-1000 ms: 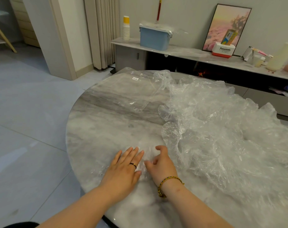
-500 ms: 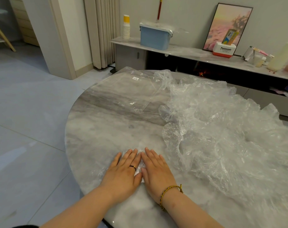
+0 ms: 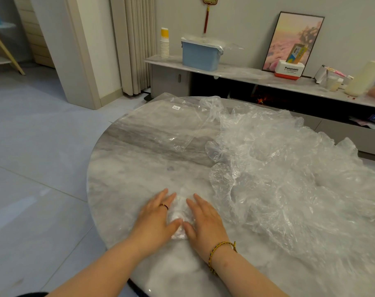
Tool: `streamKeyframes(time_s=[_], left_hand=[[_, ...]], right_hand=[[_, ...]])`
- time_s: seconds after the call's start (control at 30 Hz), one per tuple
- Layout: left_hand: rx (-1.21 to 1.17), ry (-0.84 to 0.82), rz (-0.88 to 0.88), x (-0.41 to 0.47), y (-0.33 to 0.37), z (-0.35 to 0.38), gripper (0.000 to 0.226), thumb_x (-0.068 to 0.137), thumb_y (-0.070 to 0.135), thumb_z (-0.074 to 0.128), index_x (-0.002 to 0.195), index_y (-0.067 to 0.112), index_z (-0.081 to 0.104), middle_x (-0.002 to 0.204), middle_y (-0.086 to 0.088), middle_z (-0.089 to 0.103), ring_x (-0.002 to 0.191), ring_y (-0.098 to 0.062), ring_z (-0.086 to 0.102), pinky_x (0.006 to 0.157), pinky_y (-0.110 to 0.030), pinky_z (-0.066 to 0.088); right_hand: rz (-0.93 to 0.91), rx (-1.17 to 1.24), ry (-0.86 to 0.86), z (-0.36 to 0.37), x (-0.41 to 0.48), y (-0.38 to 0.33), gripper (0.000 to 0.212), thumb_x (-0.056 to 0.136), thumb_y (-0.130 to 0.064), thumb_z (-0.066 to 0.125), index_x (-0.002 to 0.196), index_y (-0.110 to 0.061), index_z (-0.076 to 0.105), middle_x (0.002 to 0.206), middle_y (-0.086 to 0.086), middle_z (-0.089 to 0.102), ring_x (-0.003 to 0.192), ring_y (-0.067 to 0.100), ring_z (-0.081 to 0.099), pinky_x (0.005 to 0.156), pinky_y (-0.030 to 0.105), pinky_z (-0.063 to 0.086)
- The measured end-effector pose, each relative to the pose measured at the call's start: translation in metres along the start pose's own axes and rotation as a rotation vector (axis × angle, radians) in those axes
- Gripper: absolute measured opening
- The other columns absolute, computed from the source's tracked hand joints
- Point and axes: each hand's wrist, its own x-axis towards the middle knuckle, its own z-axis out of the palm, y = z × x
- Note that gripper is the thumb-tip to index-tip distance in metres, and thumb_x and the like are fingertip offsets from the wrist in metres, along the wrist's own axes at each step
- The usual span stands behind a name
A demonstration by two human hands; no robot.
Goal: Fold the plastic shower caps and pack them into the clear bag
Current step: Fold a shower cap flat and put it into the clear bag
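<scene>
Left hand (image 3: 155, 220), right hand (image 3: 205, 220) press cap (image 3: 178, 207); pile (image 3: 289, 179) alongside.

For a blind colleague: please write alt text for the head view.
The left hand and right hand press a small flattened shower cap onto a round marble table. A heap of loose caps lies to the right, a clear bag farther back.

Marble table (image 3: 126, 185) under shower caps (image 3: 289, 179)

Your left hand (image 3: 155, 219) and right hand (image 3: 204, 219) flat on the marble table (image 3: 126, 181), pressing a folded shower cap (image 3: 178, 213) between them, loose cap pile (image 3: 289, 168) to its right, clear bag (image 3: 160, 123) beyond it
</scene>
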Motion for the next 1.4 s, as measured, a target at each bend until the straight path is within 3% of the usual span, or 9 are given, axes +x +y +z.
streamKeyframes(time_s=[0.1, 0.37, 0.5, 0.67, 0.77, 0.9, 0.97, 1.13, 1.4], left_hand=[[-0.019, 0.147, -0.155, 0.000, -0.004, -0.013, 0.069, 0.087, 0.049, 0.054, 0.144, 0.022, 0.026, 0.147, 0.004, 0.029, 0.135, -0.014, 0.026, 0.107, -0.021, 0.018], [0.065, -0.014, -0.228, -0.001, 0.000, -0.017, 0.019, 0.082, 0.046, 0.060, 0.094, 0.033, 0.052, 0.108, 0.011, 0.048, 0.118, -0.012, 0.039, 0.091, -0.021, 0.026], [-0.440, 0.015, -0.212, 0.001, -0.001, -0.016, 0.029, 0.079, 0.014, 0.069, 0.064, 0.021, 0.044, 0.065, 0.007, 0.049, 0.069, -0.016, 0.052, 0.063, -0.022, 0.038], [-0.881, 0.111, -0.202, 0.000, 0.002, -0.029, 0.023, 0.076, -0.006, 0.068, 0.079, 0.011, 0.051, 0.074, -0.005, 0.061, 0.066, -0.020, 0.059, 0.061, -0.021, 0.049], [-0.944, 0.125, -0.217, 0.000, 0.003, -0.032, 0.029, 0.076, -0.009, 0.067, 0.080, 0.011, 0.047, 0.069, 0.001, 0.060, 0.060, -0.010, 0.058, 0.052, -0.012, 0.046], [-0.948, 0.095, -0.219, 0.003, 0.001, -0.031, 0.037, 0.076, -0.005, 0.068, 0.085, 0.022, 0.044, 0.074, 0.000, 0.058, 0.062, -0.007, 0.057, 0.055, -0.010, 0.045], [-0.907, 0.118, -0.203, 0.008, -0.005, -0.033, 0.034, 0.082, 0.001, 0.064, 0.089, 0.029, 0.046, 0.086, 0.001, 0.059, 0.076, -0.011, 0.056, 0.060, -0.005, 0.043], [-0.380, 0.215, -0.145, 0.047, -0.031, -0.053, 0.021, 0.094, 0.017, 0.050, 0.113, 0.020, 0.059, 0.113, 0.000, 0.054, 0.113, -0.016, 0.050, 0.084, -0.014, 0.034], [0.311, 0.217, -0.130, 0.157, -0.050, -0.078, 0.065, 0.091, 0.001, 0.036, 0.148, 0.018, 0.010, 0.157, -0.001, 0.005, 0.143, -0.019, 0.006, 0.114, -0.030, 0.004]], right_hand=[[0.108, 0.100, 0.102, -0.009, -0.001, -0.003, 0.066, 0.093, -0.039, 0.045, 0.146, -0.025, 0.009, 0.152, -0.006, 0.017, 0.139, 0.013, 0.014, 0.112, 0.023, 0.008], [0.181, 0.196, 0.090, -0.014, 0.002, -0.006, 0.069, 0.089, -0.033, 0.056, 0.144, -0.027, 0.015, 0.141, -0.007, 0.034, 0.131, 0.014, 0.025, 0.108, 0.023, 0.017], [0.219, 0.552, 0.179, -0.015, 0.004, -0.008, 0.081, 0.083, -0.024, 0.066, 0.145, -0.019, 0.014, 0.147, -0.001, 0.025, 0.131, 0.015, 0.031, 0.108, 0.023, 0.027], [0.338, 1.099, 0.034, -0.024, 0.013, -0.004, 0.080, 0.079, -0.024, 0.071, 0.143, -0.010, 0.025, 0.134, 0.006, 0.045, 0.123, 0.019, 0.046, 0.097, 0.022, 0.034], [0.295, 1.111, -0.075, -0.020, 0.018, 0.000, 0.059, 0.069, -0.028, 0.078, 0.114, 0.005, 0.056, 0.117, 0.017, 0.062, 0.102, 0.023, 0.060, 0.093, 0.035, 0.047], [0.313, 1.023, 0.137, -0.022, 0.025, -0.003, 0.029, 0.083, -0.004, 0.062, 0.061, 0.003, 0.045, 0.060, 0.014, 0.049, 0.062, 0.015, 0.038, 0.053, 0.019, 0.031], [0.280, 0.896, 0.296, -0.027, 0.029, -0.006, 0.044, 0.086, -0.005, 0.058, 0.056, -0.016, 0.027, 0.054, -0.003, 0.025, 0.051, 0.007, 0.023, 0.043, 0.016, 0.020], [0.289, 0.819, 0.425, -0.011, 0.034, -0.004, 0.048, 0.087, -0.002, 0.056, 0.056, -0.016, 0.023, 0.053, -0.004, 0.021, 0.041, 0.006, 0.028, 0.044, 0.017, 0.026], [0.361, 0.937, 0.490, 0.003, 0.048, 0.014, 0.041, 0.084, -0.006, 0.061, 0.056, -0.010, 0.032, 0.048, -0.004, 0.027, 0.046, 0.007, 0.030, 0.054, 0.025, 0.037]])
